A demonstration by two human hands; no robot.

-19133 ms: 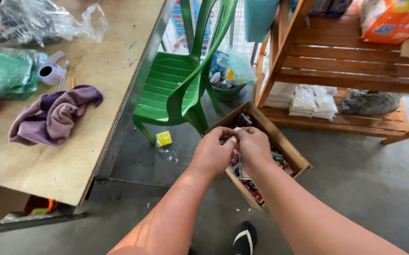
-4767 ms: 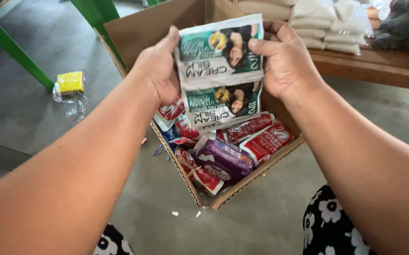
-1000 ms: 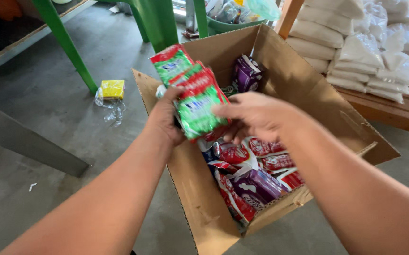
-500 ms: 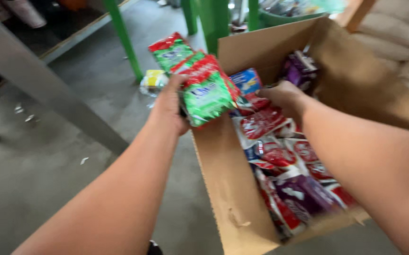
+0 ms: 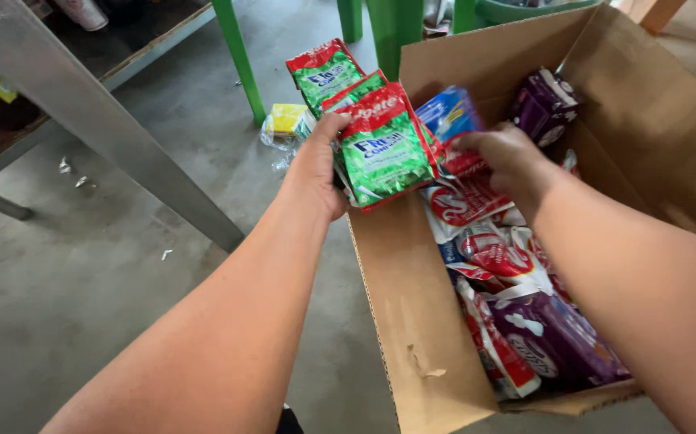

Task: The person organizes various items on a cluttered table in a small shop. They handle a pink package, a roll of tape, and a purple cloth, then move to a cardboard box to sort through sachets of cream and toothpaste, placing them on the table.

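Note:
My left hand (image 5: pixel 316 173) grips a strip of green and red sachets (image 5: pixel 380 145) held up over the near-left corner of an open cardboard box (image 5: pixel 412 321). Its upper end (image 5: pixel 324 72) sticks out past the box toward the floor. My right hand (image 5: pixel 509 161) reaches into the box and closes on red and blue sachets (image 5: pixel 460 137) near the top of the pile. The box is full of red, white and purple sachets (image 5: pixel 525 321).
A grey metal table leg (image 5: pixel 98 120) slants across the left. Green chair legs (image 5: pixel 239 56) stand behind the box. A yellow packet in clear plastic (image 5: pixel 287 120) lies on the concrete floor (image 5: pixel 82 305). A purple pack (image 5: pixel 545 104) leans on the box's far wall.
The view has shifted left and closer. My left hand still holds the green strip; my right hand has gone deeper into the box onto the red and blue sachets.

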